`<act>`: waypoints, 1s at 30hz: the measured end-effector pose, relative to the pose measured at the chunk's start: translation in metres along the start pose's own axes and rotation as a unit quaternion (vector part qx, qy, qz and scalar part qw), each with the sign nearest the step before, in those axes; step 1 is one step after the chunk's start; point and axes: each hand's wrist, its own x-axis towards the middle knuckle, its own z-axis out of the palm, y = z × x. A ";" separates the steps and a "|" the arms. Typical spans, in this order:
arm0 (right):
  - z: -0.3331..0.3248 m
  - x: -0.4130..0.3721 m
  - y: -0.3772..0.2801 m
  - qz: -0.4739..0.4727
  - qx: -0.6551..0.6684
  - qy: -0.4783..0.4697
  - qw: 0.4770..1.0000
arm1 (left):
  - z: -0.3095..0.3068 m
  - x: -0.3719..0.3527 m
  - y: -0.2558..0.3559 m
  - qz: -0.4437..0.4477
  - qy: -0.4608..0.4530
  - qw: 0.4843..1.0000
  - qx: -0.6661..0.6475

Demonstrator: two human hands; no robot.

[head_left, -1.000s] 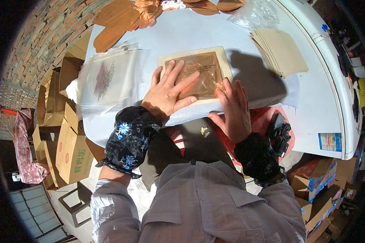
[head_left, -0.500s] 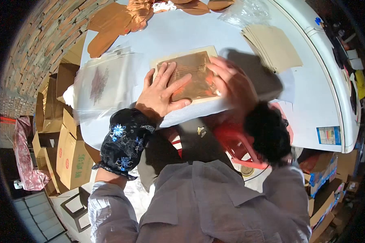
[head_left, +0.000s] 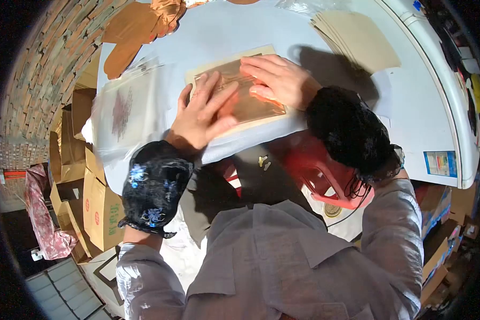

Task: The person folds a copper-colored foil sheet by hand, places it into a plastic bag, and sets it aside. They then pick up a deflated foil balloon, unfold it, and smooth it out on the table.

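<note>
A shiny copper-brown item in a clear plastic bag [head_left: 250, 109] lies flat on a cream card or sheet [head_left: 197, 71] at the table's near edge. My left hand [head_left: 200, 109] rests on its left part with fingers spread. Across its upper right part lies my right hand [head_left: 280, 80], fingers stretched out flat and palm down. Both wrists wear black sleeve covers. To the left is a stack of clear plastic bags [head_left: 144, 106] with dark print.
Cream cards [head_left: 357, 40] lie fanned at the back right, and brown folded pieces [head_left: 128, 40] at the back left. Cardboard boxes [head_left: 98, 205] stand left of the white table [head_left: 234, 32]. A red plastic stool or basket [head_left: 325, 181] is below its front edge.
My right hand has moved left and up onto the bag and lies flatter. My left hand stays on the bag with fingers spread. The view has shifted slightly.
</note>
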 end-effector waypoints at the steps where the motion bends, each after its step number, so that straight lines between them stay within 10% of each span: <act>1: 0.001 0.000 0.000 0.002 0.000 0.000 1.000 | -0.005 0.001 -0.002 -0.019 0.025 0.995 -0.095; 3: 0.003 0.000 0.001 0.004 0.001 0.001 1.000 | -0.015 0.003 -0.002 -0.059 0.076 0.955 -0.279; 9: 0.009 0.000 0.005 -0.001 -0.027 -0.012 1.000 | 0.005 -0.004 0.086 -0.018 0.154 0.987 -0.049; 30: 0.007 0.001 0.003 0.016 -0.031 -0.030 0.999 | 0.070 0.028 0.138 -0.003 0.229 0.972 0.060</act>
